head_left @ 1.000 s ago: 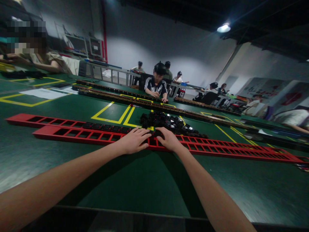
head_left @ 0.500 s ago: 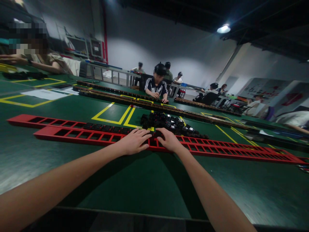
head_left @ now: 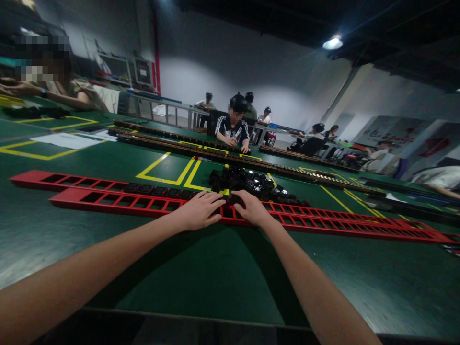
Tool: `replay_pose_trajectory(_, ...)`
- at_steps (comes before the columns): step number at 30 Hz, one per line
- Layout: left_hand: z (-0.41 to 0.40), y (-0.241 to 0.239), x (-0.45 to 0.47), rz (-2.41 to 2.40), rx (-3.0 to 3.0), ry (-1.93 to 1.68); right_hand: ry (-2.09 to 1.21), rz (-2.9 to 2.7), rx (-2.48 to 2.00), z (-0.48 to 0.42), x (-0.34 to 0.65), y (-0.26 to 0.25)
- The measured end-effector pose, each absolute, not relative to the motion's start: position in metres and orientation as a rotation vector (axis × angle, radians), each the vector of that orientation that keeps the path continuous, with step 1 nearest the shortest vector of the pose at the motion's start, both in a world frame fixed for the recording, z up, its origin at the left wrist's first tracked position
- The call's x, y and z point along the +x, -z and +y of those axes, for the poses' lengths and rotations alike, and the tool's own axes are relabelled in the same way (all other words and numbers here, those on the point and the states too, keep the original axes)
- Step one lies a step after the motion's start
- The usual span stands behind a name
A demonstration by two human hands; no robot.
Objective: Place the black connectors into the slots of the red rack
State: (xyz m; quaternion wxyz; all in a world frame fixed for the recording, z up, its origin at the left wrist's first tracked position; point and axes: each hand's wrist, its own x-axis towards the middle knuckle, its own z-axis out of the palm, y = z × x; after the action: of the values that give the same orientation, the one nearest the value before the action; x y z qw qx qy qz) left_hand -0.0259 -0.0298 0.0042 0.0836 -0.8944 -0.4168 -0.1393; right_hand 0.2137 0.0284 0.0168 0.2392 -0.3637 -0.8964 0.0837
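Red slotted frame (head_left: 323,223) lies on the tabletop (head_left: 215,273) under left hand (head_left: 199,210) and right hand (head_left: 251,208), each grip spread flat and empty, apparently steadying it, black parts (head_left: 251,182) heaped just behind.

Head cam, fwd/down, low over table (head_left: 223,273)

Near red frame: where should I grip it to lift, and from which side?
Probably grip the near red frame on its near long rail, wide apart, from the near side: it lies flat, long and thin, and black parts pile up beyond it.
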Motion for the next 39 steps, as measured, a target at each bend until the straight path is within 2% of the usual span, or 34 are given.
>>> replay_pose_trajectory(11,-0.031,-0.006,-0.026,-1.256,-2.677,0.424,-0.093,-2.453,-1.042,0.027,0.212,-0.018)
replay_pose_trajectory(18,-0.03,-0.006,-0.026,-1.25,-2.691,0.435,0.269,-2.063,-1.61,0.035,0.225,-0.023)
replay_pose_trajectory(23,-0.033,-0.011,-0.025,-1.265,-2.691,0.419,0.291,-2.097,-1.822,0.039,0.231,-0.019)
replay_pose_trajectory(39,-0.029,-0.004,-0.026,-1.248,-2.672,0.437,0.307,-2.187,-1.759,0.04,0.229,-0.017)
